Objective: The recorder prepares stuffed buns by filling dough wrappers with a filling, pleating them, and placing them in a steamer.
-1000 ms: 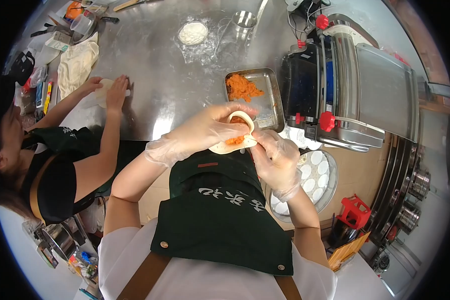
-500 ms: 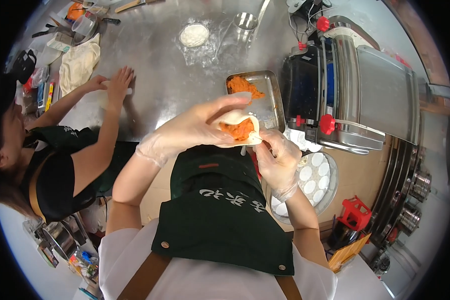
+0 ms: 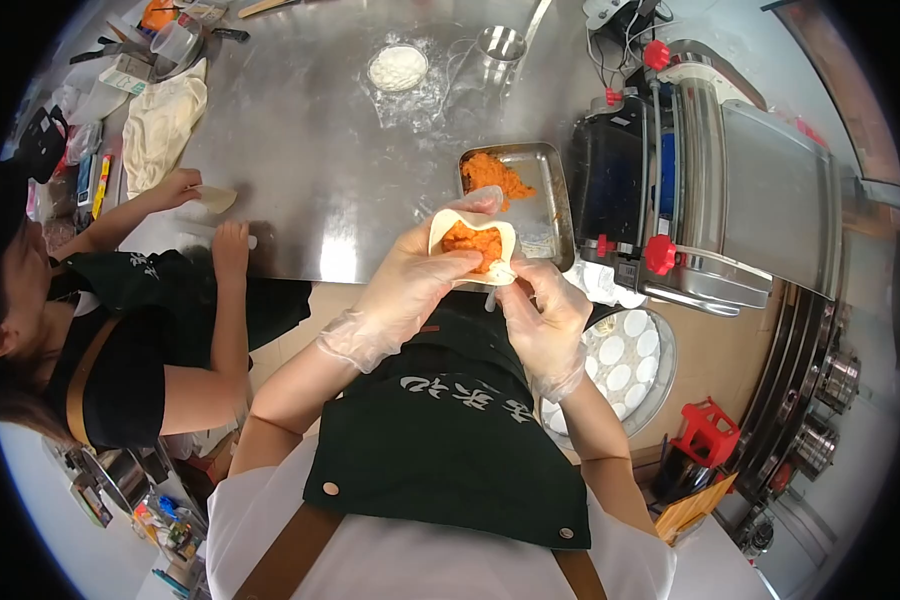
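Observation:
A round dough wrapper point(image 3: 505, 238) with a mound of orange filling point(image 3: 473, 241) sits in my left hand point(image 3: 395, 290), over the table's near edge. My left thumb lies across the filling, and the fingers support the dough from beneath and behind. My right hand point(image 3: 548, 318) pinches the wrapper's lower right rim, where the dough is gathered into a small fold. Both hands wear clear plastic gloves. Just beyond them stands a metal tray point(image 3: 567, 205) holding more orange filling point(image 3: 494, 179).
A dough machine point(image 3: 710, 170) with red knobs stands right. Below it, a round pan point(image 3: 667, 375) carries several white discs. Flour point(image 3: 398, 68) and a metal cup point(image 3: 500, 45) are farther back. At left, a co-worker's hand holds a thin dough piece point(image 3: 215, 199) near a dough sheet point(image 3: 165, 125).
My left hand has turned, so the wrapper faces up more and its filling shows more fully. The co-worker's hands have separated, one now lifting a thin dough piece.

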### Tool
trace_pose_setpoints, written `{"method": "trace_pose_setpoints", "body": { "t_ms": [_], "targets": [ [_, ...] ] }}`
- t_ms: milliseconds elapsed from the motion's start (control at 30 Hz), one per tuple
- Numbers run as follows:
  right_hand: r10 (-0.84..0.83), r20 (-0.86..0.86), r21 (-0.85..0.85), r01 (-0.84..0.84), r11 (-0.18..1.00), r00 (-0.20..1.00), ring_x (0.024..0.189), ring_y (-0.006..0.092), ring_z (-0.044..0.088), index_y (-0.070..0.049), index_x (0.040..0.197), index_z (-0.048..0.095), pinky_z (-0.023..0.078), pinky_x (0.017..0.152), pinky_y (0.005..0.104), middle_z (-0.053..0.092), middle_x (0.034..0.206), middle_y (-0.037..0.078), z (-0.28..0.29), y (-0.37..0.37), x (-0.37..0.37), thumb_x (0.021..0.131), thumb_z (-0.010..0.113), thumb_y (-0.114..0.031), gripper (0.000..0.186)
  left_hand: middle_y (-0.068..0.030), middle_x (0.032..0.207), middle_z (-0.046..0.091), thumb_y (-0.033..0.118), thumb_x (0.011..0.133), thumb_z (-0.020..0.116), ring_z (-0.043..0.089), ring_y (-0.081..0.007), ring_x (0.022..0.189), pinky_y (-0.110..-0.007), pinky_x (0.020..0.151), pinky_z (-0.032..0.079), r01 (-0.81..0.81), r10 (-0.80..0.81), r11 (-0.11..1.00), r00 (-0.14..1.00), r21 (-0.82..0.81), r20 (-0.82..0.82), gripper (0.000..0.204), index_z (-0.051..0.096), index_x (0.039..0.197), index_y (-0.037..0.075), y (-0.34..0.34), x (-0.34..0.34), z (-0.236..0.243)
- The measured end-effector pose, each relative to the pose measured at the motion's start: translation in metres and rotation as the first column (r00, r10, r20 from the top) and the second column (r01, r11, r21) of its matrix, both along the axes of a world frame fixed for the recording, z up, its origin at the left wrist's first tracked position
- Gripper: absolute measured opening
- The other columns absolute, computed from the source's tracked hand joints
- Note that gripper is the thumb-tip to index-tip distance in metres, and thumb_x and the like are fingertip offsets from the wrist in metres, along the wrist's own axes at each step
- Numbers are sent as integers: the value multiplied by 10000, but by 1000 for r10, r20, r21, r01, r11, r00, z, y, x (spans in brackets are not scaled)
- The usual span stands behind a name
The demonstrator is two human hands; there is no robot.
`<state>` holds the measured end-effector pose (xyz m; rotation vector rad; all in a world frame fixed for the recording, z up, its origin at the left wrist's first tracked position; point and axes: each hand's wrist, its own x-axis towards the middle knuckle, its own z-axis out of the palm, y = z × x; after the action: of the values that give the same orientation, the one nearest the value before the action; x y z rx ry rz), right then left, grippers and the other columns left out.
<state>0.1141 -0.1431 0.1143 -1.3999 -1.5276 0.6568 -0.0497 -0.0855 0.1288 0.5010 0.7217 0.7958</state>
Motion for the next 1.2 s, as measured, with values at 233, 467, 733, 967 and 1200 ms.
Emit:
{"method": "trace_pose_setpoints", "body": {
  "t_ms": [233,467,733,967,1200],
  "targets": [
    [-59,-61,-224,44,974,996,581,166,654,-28,1050,587,507,530,277,687,805,107,10,-1,-6,795,700,37,287,-73,1327,551,6,923,567,566,-150,1152,-302,995,464,47,-44,998,993,31,-108,313,579,1234,34,-1,1,0],
    [71,230,135,-104,985,971,553,202,645,-31,1046,585,499,512,304,665,750,104,3,-2,3,780,690,42,295,-87,1341,550,52,941,572,563,-157,1164,-304,988,469,151,-139,986,979,73,-152,298,580,1236,16,3,0,8],
    [-69,-19,-179,65,982,997,583,222,650,-32,968,612,503,537,316,654,748,123,10,-10,-6,771,687,63,231,-79,1355,539,43,958,534,534,-149,1195,-293,1015,439,263,-223,955,941,137,-254,303,568,1258,17,0,1,2],
    [74,55,46,-77,996,996,627,144,663,-3,1029,614,514,573,253,677,800,99,2,-10,4,816,648,98,238,-85,1395,508,26,980,469,529,-150,1210,-293,1022,436,272,-174,894,943,357,-283,335,522,1311,31,-2,-1,2],
    [-50,88,-128,61,990,995,579,178,662,-26,1037,622,510,554,269,680,751,95,11,-10,-11,806,652,77,255,-91,1361,535,0,973,461,535,-155,1196,-294,1024,426,314,-158,865,911,392,-380,336,525,1302,15,-3,-1,-10]
  ]
}}
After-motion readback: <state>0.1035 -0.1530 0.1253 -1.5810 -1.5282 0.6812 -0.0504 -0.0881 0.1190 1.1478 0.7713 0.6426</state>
